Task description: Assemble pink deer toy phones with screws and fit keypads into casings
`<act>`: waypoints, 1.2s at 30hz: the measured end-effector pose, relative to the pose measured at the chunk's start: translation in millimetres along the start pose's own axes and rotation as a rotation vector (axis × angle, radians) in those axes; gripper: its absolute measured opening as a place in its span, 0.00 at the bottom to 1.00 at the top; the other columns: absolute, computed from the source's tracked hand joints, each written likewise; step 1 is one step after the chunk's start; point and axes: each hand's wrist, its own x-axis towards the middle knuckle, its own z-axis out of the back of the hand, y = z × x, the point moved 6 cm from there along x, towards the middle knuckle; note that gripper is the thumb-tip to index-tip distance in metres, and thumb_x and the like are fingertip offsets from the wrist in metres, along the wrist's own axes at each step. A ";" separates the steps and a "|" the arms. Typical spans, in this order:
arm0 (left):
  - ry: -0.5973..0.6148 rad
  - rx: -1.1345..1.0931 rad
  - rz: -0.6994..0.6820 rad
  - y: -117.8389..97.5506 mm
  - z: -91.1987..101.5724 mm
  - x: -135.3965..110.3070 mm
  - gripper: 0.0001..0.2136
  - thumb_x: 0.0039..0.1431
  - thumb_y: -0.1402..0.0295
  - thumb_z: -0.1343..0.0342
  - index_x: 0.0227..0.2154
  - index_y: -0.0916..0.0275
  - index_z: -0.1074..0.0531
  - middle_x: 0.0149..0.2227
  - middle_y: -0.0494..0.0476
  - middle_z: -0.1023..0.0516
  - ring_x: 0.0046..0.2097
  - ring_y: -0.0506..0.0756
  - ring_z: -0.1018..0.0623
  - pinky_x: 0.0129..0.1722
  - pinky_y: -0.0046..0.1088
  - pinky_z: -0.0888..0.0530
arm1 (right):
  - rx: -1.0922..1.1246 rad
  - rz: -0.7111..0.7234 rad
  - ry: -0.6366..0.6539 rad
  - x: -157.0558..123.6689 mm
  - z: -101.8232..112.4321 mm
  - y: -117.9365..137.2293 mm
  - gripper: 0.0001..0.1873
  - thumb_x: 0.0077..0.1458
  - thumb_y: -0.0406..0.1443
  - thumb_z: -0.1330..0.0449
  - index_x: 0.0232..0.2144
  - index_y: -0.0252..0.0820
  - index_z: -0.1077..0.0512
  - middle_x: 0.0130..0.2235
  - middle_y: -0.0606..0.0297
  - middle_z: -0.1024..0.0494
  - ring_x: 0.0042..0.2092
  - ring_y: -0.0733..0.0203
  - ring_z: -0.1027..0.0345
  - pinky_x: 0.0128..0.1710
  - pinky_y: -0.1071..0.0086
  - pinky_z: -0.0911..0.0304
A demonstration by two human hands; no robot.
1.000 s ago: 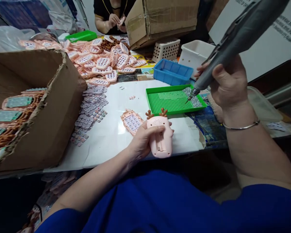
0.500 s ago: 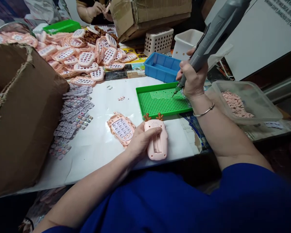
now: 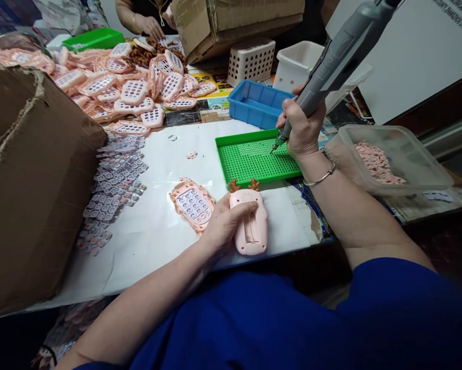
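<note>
My left hand is closed around a pink toy phone, its thumb pressed on the back. The toy lies back side up, with brown antlers at its far end and an uncovered battery recess. My right hand grips a grey electric screwdriver, tilted with its bit down over the green perforated tray. Whether a screw sits on the bit is too small to tell. Left of the toy, a pink phone shell holding a white keypad lies on the white sheet.
A cardboard box stands at the left, beside rows of small keypads. Pink shells are heaped behind. A blue bin and a clear tub of pink pieces flank the tray. Across the table is another person's hand.
My right hand and the screwdriver have shifted slightly left over the green tray. My left hand still holds the toy phone in place. The other person's hand has lowered.
</note>
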 end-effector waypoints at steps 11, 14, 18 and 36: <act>0.019 -0.022 -0.041 -1.3 0.5 2.5 0.20 0.38 0.69 0.33 0.37 0.64 0.31 0.27 0.52 0.23 0.28 0.52 0.24 0.30 0.29 0.27 | 0.167 0.119 -0.125 -1.3 10.7 35.1 0.34 0.44 0.70 0.46 0.40 0.54 0.40 0.29 0.70 0.33 0.26 0.64 0.43 0.29 0.62 0.37; 0.024 -0.038 -0.062 -2.3 0.5 2.5 0.20 0.37 0.71 0.33 0.36 0.64 0.31 0.27 0.51 0.23 0.28 0.51 0.24 0.31 0.29 0.26 | 0.401 0.211 -0.214 -15.9 18.0 68.9 0.25 0.43 0.59 0.39 0.34 0.53 0.39 0.26 0.73 0.39 0.21 0.64 0.46 0.23 0.64 0.43; 0.041 -0.058 -0.080 -0.6 -0.2 2.8 0.21 0.38 0.72 0.33 0.37 0.64 0.32 0.28 0.51 0.23 0.29 0.52 0.24 0.32 0.30 0.26 | 0.706 0.219 -0.088 -53.0 7.8 111.4 0.15 0.43 0.44 0.32 0.33 0.52 0.31 0.23 0.75 0.39 0.20 0.65 0.44 0.20 0.66 0.44; 0.076 0.002 -0.125 0.7 0.5 3.5 0.16 0.41 0.72 0.38 0.35 0.63 0.33 0.28 0.50 0.26 0.30 0.52 0.26 0.36 0.30 0.29 | 0.773 0.172 0.260 -108.5 -45.3 122.0 0.20 0.49 0.45 0.31 0.37 0.47 0.36 0.21 0.79 0.37 0.18 0.70 0.44 0.17 0.72 0.44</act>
